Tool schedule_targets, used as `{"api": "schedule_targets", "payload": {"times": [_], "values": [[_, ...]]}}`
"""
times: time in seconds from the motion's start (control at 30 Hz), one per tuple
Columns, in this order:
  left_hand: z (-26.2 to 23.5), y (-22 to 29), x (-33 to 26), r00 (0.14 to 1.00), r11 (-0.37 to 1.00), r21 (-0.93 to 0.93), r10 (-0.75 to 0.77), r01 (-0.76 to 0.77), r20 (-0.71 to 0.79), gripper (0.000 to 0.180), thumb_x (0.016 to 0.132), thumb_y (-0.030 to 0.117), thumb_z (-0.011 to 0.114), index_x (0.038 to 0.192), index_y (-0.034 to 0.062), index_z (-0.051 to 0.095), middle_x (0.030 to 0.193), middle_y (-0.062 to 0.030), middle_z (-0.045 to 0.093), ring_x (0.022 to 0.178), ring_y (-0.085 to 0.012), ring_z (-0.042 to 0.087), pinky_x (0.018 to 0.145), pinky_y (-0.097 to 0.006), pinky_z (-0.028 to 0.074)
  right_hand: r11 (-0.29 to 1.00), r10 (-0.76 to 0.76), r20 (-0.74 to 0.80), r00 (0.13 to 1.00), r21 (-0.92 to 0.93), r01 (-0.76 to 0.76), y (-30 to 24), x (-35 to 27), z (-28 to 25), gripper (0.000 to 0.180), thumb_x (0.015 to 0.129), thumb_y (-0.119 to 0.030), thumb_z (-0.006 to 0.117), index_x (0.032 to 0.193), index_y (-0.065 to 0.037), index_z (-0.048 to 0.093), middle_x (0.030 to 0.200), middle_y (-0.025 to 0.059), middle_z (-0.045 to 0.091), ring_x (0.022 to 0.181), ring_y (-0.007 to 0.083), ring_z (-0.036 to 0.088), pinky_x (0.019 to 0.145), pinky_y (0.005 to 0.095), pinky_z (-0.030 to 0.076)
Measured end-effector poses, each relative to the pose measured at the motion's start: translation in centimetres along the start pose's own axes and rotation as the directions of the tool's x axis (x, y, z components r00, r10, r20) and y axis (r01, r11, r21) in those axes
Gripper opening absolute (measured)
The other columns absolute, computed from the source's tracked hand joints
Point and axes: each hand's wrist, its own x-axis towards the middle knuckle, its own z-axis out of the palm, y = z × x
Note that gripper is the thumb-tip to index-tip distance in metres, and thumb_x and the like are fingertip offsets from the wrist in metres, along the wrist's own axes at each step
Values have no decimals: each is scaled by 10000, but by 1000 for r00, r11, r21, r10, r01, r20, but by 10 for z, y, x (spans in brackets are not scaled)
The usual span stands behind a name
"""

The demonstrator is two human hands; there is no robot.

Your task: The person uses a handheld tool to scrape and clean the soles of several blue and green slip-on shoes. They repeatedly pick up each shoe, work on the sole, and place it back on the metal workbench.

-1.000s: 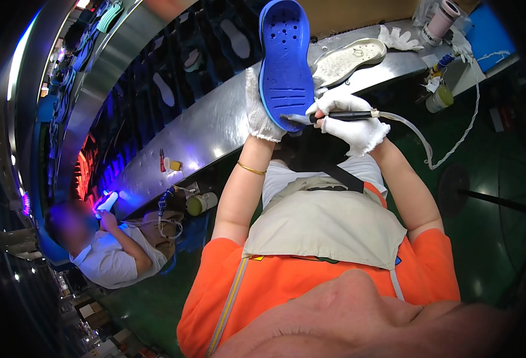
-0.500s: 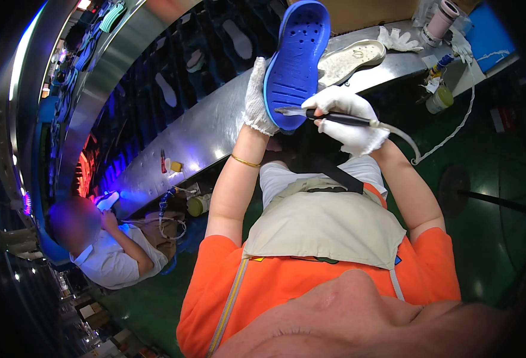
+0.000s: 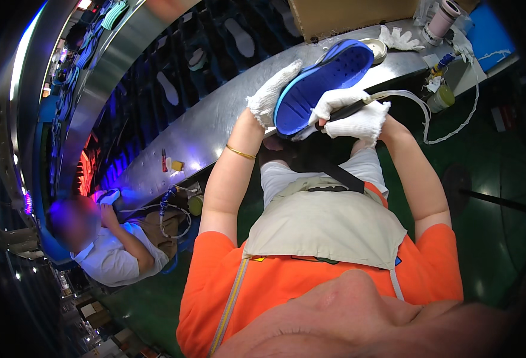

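A blue foam clog point(image 3: 319, 86) with a ridged heel and small round holes toward the toe is tilted over the near edge of the bench, toe to the upper right. My left hand point(image 3: 275, 89), in a white knit glove, holds its left side near the heel. My gloved right hand point(image 3: 358, 119) is closed around a black-handled brush point(image 3: 347, 111) with a pale tube running from its back end. The brush tip is by the right edge of the heel, partly hidden by my fingers; whether it touches cannot be told.
A metal bench point(image 3: 227, 110) curves along a dark conveyor point(image 3: 209, 36) carrying several pale soles. On the bench stand a cardboard box point(image 3: 358, 18), a pale shoe form point(image 3: 375, 51), a loose white glove point(image 3: 400, 39) and a pink tumbler point(image 3: 441, 22). A co-worker point(image 3: 117, 250) sits at left.
The clog has swung clockwise and tilted, its toe moving right and now covering most of the pale form. My right hand has turned, bringing the brush from the heel's left to its right edge.
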Motion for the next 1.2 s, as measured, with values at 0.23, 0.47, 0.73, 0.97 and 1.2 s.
{"api": "schedule_targets", "payload": {"times": [0.23,0.47,0.73,0.97,1.2], "values": [[-3,2,7,987,977,153,-156,150,29,374,917,309,544,1124,1,588,1033,-133,651,874,-200,650,783,-312,547,945,-17,-30,999,-327,6,14,6,1,124,708,-100,644,821,-59,618,840,37,649,778,144,598,753,260,486],[0,2,3,970,962,174,-228,211,83,416,917,337,540,1152,-5,569,1035,-139,650,854,-201,657,749,-322,560,966,5,-15,1000,-257,-8,5,1,-19,134,686,-63,646,819,-72,638,873,12,662,816,129,612,760,259,493],[-11,1,1,970,981,105,-179,163,162,531,942,428,439,1258,3,476,1099,-199,607,867,-323,654,681,-482,573,950,144,-49,988,-274,-152,3,-14,-40,154,691,-67,631,845,-67,626,825,9,639,754,108,573,711,250,477],[-9,-24,8,886,909,-365,327,-200,328,699,924,579,258,1300,15,428,1201,-209,545,1047,-337,581,870,-462,507,974,-221,-371,902,-38,223,19,-4,25,89,744,1,650,814,-28,603,857,53,635,816,114,596,763,260,485],[-15,-43,-1,936,864,-407,349,-298,55,577,938,486,315,1248,28,483,1128,-168,584,938,-302,606,830,-396,516,907,122,-179,976,420,-36,1,-5,26,77,768,-42,625,842,-31,608,824,60,633,783,98,599,710,255,493]]}}
